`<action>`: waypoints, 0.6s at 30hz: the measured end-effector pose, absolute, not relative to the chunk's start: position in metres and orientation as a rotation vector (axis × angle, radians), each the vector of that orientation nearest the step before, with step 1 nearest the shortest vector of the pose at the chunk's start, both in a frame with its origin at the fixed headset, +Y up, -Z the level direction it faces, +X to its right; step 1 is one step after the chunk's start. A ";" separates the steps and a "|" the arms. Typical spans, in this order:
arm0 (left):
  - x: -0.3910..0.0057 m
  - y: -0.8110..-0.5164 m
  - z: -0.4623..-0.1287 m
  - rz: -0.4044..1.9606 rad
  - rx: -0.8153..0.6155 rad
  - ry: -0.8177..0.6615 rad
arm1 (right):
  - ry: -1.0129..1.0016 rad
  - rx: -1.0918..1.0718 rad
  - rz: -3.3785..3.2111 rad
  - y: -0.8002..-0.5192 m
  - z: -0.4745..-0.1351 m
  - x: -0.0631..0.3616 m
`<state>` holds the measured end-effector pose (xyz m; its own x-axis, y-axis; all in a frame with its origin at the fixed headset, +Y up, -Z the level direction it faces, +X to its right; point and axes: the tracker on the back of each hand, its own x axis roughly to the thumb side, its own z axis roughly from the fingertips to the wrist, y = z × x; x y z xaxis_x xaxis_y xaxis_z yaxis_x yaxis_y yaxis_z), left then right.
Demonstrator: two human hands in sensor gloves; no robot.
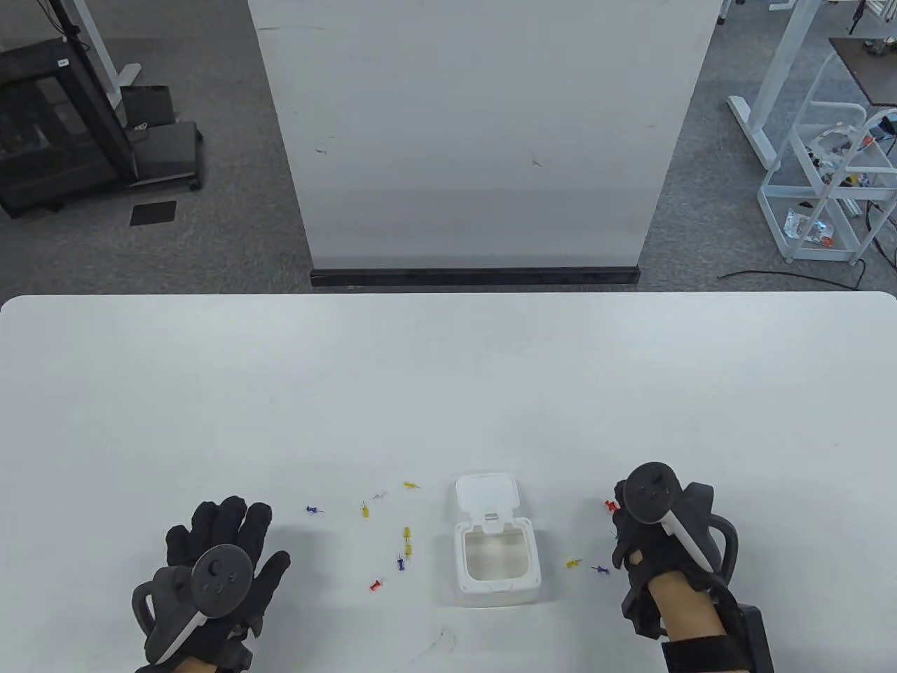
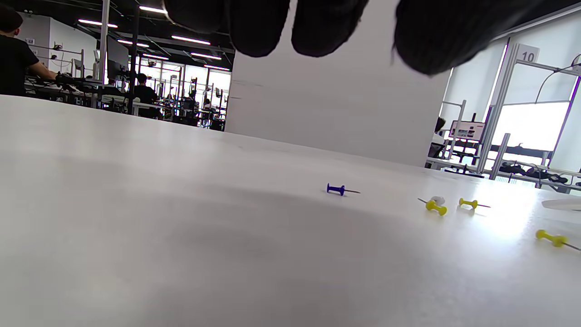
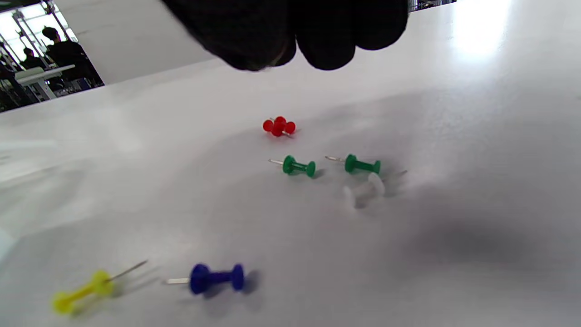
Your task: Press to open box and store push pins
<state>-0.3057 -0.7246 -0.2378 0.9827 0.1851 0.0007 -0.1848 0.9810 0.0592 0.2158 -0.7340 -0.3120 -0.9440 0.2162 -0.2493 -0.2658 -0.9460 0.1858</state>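
My left hand (image 1: 217, 575) rests flat; my right hand (image 1: 648, 533), fingers bunched and empty, hovers over pins (image 3: 297, 166) right of the open box (image 1: 496, 557); pinching one comes next.

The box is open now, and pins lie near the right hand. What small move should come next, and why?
Probably lower the right hand to pinch one green pin below its fingertips. The box stands open and looks empty, and neither hand holds a pin.

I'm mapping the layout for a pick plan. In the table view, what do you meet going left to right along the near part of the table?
Left hand → lone blue pin → red pin → open white box → yellow pin → right hand.
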 end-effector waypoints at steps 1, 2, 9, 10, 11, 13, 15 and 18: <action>-0.305 -0.724 -0.238 0.187 0.057 0.005 | 0.334 -0.338 2.881 -0.737 -0.316 0.214; -0.305 -0.724 -0.238 0.186 0.056 0.003 | 0.364 -0.334 2.902 -0.741 -0.322 0.211; -0.306 -0.726 -0.238 0.196 0.045 -0.005 | 0.438 -0.316 2.948 -0.759 -0.334 0.207; -0.306 -0.726 -0.239 0.200 0.041 -0.005 | 0.419 -0.303 2.951 -0.760 -0.333 0.206; -0.306 -0.726 -0.239 0.200 0.039 -0.005 | 0.400 -0.288 2.975 -0.762 -0.332 0.205; -0.305 -0.726 -0.239 0.203 0.033 -0.006 | 0.364 -0.262 3.005 -0.762 -0.331 0.204; -0.305 -0.727 -0.240 0.205 0.029 -0.008 | 0.328 -0.246 3.028 -0.762 -0.330 0.203; -0.304 -0.727 -0.240 0.208 0.020 -0.012 | 0.257 -0.241 3.048 -0.763 -0.330 0.204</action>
